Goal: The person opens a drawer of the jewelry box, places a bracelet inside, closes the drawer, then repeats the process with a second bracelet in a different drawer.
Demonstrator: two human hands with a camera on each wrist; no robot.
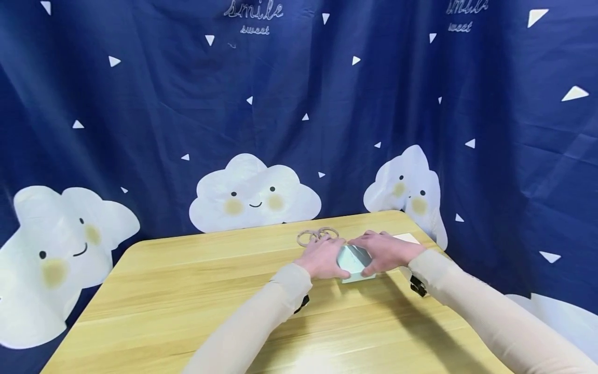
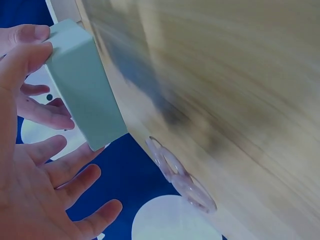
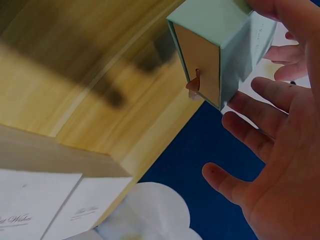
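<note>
A mint-green box point(image 1: 353, 263) is held over the far right part of the table between two hands. My left hand point(image 1: 322, 258) pinches its left side, with the thumb at the near edge; the other fingers spread loosely in the left wrist view. Opposite, my right hand point(image 1: 385, 252) grips the right side between thumb and index finger. One tan end panel of the box point(image 3: 202, 57) bears a small brown ribbon tab point(image 3: 194, 82). Faint lettering runs along its top face. Two pinkish translucent bangles point(image 2: 175, 172) lie just beyond my left hand.
White cartons printed with "Best Wishes" point(image 3: 37, 205) stand on the table right of my right hand. The wooden table point(image 1: 187, 291) ends a short way past the bangles. Behind it hangs a dark blue curtain point(image 1: 280, 124) with clouds.
</note>
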